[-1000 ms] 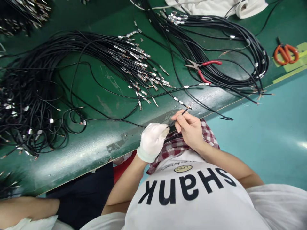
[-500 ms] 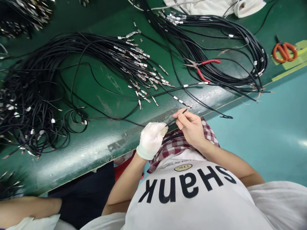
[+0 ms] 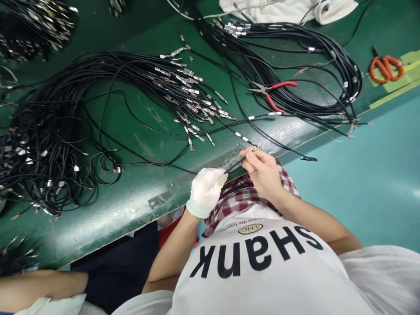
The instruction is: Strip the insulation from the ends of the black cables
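Taking your hands as the clock's hub, your gloved left hand (image 3: pixel 205 191) is closed around a black cable (image 3: pixel 234 166) above the near edge of the green bench (image 3: pixel 144 183). Your bare right hand (image 3: pixel 251 154) pinches the same cable towards its end, at one o'clock from the glove, thumb against fingers. The cable lies taut between both grips and trails from the glove towards ten o'clock. Its very end is at your right fingertips, too small and covered to confirm its condition.

Finished, as far as shows: at eleven o'clock, many ends of the large cable bundle (image 3: pixel 131 72) carry metal terminals (image 3: pixel 194 92). An exact count is not possible.

Outstanding, by my judgement: the cable in your hands, which appears mid-handling, and the bare copper ends (image 3: pixel 351 127) at half past two, below the cable coil (image 3: pixel 303 100). The loose tangle (image 3: pixel 49 144) at nine o'clock mixes shiny fittings with exposed copper, so its status cannot be settled.

Tools: the red-handled cutters (image 3: pixel 267 90) lie at one o'clock, handles spread, by the coil; the orange-handled scissors (image 3: pixel 383 69) rest at two o'clock. Neither is in your hands.
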`<state>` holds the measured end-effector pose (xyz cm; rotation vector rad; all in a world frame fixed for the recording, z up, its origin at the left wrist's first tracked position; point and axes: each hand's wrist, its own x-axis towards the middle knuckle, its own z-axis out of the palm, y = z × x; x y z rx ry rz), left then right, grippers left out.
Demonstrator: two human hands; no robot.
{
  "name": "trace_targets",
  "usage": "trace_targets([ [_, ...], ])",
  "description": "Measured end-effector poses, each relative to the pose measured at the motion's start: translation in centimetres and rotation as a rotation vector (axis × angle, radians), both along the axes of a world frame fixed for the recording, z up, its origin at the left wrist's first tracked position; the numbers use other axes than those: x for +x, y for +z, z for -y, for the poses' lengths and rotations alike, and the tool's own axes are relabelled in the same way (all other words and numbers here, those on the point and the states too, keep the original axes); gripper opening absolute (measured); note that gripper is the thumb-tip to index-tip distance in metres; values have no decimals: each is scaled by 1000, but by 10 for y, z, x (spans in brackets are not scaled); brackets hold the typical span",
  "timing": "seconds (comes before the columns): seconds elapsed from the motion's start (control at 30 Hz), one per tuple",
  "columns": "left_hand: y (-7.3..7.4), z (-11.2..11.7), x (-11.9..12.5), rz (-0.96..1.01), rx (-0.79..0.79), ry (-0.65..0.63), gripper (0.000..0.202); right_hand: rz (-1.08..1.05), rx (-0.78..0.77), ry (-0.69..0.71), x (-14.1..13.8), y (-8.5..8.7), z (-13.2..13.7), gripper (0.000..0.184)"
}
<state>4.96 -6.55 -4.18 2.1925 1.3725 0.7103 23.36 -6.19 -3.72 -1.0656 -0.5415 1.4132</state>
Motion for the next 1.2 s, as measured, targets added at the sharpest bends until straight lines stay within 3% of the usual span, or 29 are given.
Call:
trace_targets([
  [0.47, -1, -1, 0, -48, 19, -13, 24, -67, 9, -12, -1, 0, 5, 21],
  [0.57, 1, -1, -7, -84, 51, -27, 26, -36, 30, -15, 14, 5, 7, 13],
  [0.73, 8, 1, -26, -197, 98, -140, 25, 225, 140, -7, 53, 14, 10, 28],
  [0.87, 21, 6, -32, -347, 114, -232, 22, 533, 216, 266, 59, 16, 14, 20],
  [1.07, 42, 14, -51, -534, 99, -343, 30, 856, 525, 669, 39, 7, 35, 15],
  [1.13, 44, 11, -62, -525, 68, -289, 32, 969, 567, 822, 35, 3, 41, 17],
  [1.2, 46, 1, -71, -523, 68, -157, 30, 1111, 598, 900, 35, 5, 43, 21],
])
